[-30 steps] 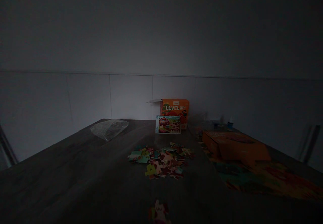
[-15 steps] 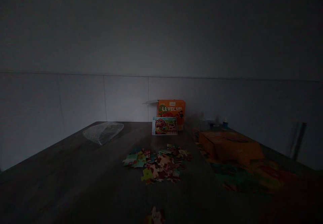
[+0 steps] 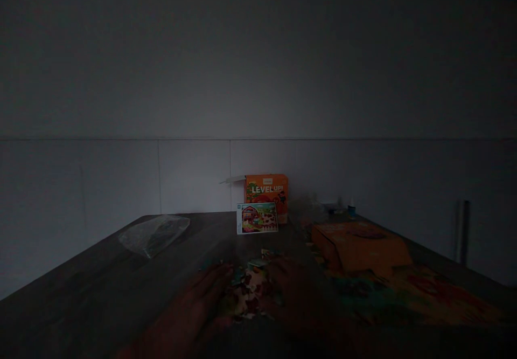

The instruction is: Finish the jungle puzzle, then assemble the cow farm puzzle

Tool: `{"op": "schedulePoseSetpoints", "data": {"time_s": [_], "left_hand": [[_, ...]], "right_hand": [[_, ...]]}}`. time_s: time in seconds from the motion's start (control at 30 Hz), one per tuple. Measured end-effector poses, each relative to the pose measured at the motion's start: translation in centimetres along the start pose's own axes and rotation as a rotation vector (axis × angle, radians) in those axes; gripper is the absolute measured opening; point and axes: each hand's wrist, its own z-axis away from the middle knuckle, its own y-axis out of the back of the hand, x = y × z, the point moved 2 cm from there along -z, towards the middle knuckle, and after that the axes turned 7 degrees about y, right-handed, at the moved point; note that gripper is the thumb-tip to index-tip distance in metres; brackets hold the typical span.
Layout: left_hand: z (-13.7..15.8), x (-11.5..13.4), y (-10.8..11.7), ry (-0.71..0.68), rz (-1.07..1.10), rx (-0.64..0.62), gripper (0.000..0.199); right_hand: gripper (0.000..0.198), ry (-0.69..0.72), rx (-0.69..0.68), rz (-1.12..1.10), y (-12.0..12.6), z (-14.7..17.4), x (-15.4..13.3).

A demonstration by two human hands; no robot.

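In dim light, a heap of jigsaw puzzle pieces [image 3: 247,293] lies on the dark table in front of me. My left hand [image 3: 197,301] rests at the heap's left side, fingers stretched forward and apart from the thumb. On the right side my right hand [image 3: 290,286] reaches over the pieces with its fingers extended, though its outline is dark and blurred. Both hands cup the heap between them, and neither visibly grips a piece. Behind the heap a picture card [image 3: 258,219] with a farm scene leans against an orange box [image 3: 266,183] with an open flap.
A clear plastic bag [image 3: 155,234] lies on the left of the table [image 3: 81,305]. To the right are another orange box [image 3: 361,246] and a colourful printed sheet or assembled puzzle [image 3: 420,294]. A small blue bottle [image 3: 351,208] stands at the back right, before a pale wall.
Both hands have come into view from below and now flank the puzzle pieces, covering the heap's edges. The view has tilted up slightly, so the scene sits lower. A loose piece near the front is no longer visible.
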Motion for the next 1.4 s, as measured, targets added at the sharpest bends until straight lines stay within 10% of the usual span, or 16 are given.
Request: {"op": "schedulePoseSetpoints", "data": {"time_s": [0.13,0.8,1.4], "left_hand": [[1.9,-1.9,-3.1,-0.016,-0.087,0.016,0.058],[-0.7,0.6,-3.6,0.045,0.087,0.001,0.019],[-0.2,0.7,-3.0,0.040,0.181,0.061,0.067]], "right_hand": [[0.070,-0.072,-0.010,-0.122,-2.7,0.7,0.5],[0.040,-0.048,0.153,-0.190,-3.3,-0.7,0.9],[0.067,0.167,0.101,-0.143,-1.2,1.1,-0.8]]}}
